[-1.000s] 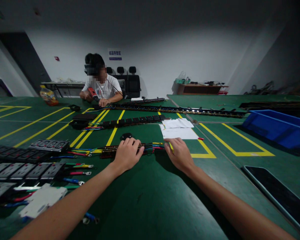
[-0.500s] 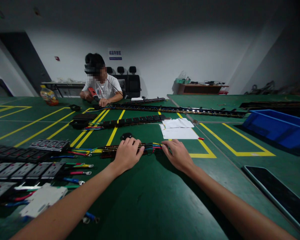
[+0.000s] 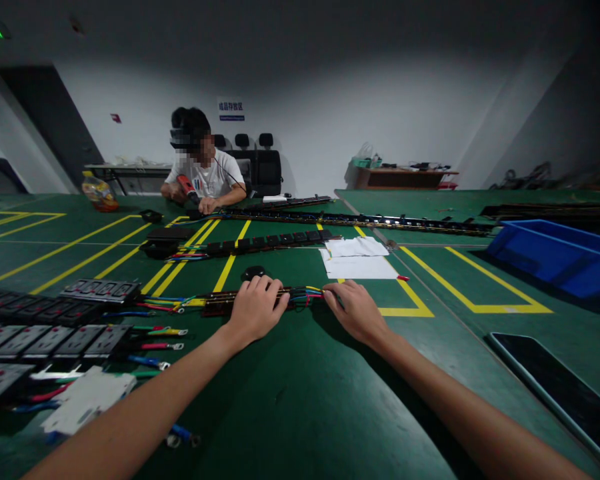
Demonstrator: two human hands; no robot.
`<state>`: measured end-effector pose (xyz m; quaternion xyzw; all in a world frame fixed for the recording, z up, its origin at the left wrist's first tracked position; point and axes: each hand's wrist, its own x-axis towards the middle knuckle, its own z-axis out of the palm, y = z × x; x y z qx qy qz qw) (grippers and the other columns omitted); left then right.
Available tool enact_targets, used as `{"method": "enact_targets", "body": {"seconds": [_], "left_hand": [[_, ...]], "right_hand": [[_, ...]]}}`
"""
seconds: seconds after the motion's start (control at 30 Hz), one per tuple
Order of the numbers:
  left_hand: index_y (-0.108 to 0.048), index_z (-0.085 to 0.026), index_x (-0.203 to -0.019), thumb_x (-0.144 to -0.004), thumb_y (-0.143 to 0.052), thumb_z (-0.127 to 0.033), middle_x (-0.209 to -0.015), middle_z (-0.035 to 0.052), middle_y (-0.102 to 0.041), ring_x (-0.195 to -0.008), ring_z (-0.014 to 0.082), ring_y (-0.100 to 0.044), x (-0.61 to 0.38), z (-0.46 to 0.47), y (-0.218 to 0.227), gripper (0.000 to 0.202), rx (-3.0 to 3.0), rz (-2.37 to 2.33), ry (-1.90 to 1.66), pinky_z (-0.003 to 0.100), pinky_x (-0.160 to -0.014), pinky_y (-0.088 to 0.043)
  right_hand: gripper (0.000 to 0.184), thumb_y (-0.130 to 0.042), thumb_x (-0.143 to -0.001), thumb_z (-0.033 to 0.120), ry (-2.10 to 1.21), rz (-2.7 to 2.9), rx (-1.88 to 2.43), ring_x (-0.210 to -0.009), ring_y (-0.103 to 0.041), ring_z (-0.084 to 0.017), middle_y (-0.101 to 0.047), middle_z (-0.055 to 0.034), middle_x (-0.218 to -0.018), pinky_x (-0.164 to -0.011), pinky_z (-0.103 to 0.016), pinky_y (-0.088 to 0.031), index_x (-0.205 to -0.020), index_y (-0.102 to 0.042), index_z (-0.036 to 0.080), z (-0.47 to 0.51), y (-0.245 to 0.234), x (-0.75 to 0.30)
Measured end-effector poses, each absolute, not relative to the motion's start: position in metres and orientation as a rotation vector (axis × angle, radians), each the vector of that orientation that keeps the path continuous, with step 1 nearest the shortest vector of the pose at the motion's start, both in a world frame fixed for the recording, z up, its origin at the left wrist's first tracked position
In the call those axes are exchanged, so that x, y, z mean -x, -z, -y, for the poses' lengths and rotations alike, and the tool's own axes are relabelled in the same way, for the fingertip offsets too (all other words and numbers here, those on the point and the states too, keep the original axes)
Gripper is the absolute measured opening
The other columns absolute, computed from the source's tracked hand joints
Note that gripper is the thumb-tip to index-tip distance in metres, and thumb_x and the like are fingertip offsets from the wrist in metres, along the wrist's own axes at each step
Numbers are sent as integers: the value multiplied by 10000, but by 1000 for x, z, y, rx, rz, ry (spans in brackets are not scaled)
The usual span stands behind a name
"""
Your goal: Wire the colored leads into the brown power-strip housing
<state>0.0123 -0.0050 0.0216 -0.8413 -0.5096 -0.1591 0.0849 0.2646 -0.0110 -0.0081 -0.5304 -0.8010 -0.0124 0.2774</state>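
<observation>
My left fingers (image 3: 263, 285) curl around the narrow dark strip with golden metal bars (image 3: 220, 301) on the green counter (image 3: 290, 407), probably stiff and best held mid-length, while my right fingers (image 3: 336, 291) pinch nearly closed on thin multicoloured wires' (image 3: 311, 292) tips, likely soft.

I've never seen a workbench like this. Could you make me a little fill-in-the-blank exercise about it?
1. Coloured wires run from the dark strip under the left hand toward the ____ hand.
2. The colour of the open bin is ____.
3. Lines marked on the green tabletop are coloured ____.
4. In the picture, the bottle stands to the ____ of the co-worker.

Missing words: right; blue; yellow; left.
</observation>
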Motion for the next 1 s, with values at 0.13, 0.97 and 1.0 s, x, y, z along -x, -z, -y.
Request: {"method": "enact_targets", "body": {"seconds": [0.13, 0.97, 1.0], "left_hand": [[-661, -176, -1120, -1071, -360, -445, -1130, 114, -684, -1022, 266, -605, -12, 5, -22, 406, 2526, 1527, 490, 404, -849, -467], [-660, -182, -1110, -1066, -364, -444, -1109, 107, -683, -1007, 261, -598, -12, 4, -20, 398, 2520, 1516, 506, 408, -848, -465], [-661, -182, -1111, -1066, -365, -446, -1107, 107, -682, -1005, 262, -598, -12, 4, -20, 399, 2522, 1517, 510, 409, -846, -466]], "right_hand": [[319, -415, -1072, 352, 63, 2106, 1370, -1026, -614, -255, -737, -106, -1106, -883, -394, -460, -1139, -688, 199, 10, 10, -267], [302, -434, -1059, 340, 70, 2090, 1371, -1046, -619, -267, -744, -105, -1110, -902, -403, -479, -1150, -687, 203, 10, 11, -267], [303, -435, -1059, 344, 66, 2095, 1380, -1038, -624, -266, -748, -102, -1091, -894, -401, -480, -1140, -692, 207, 10, 11, -267]]}}
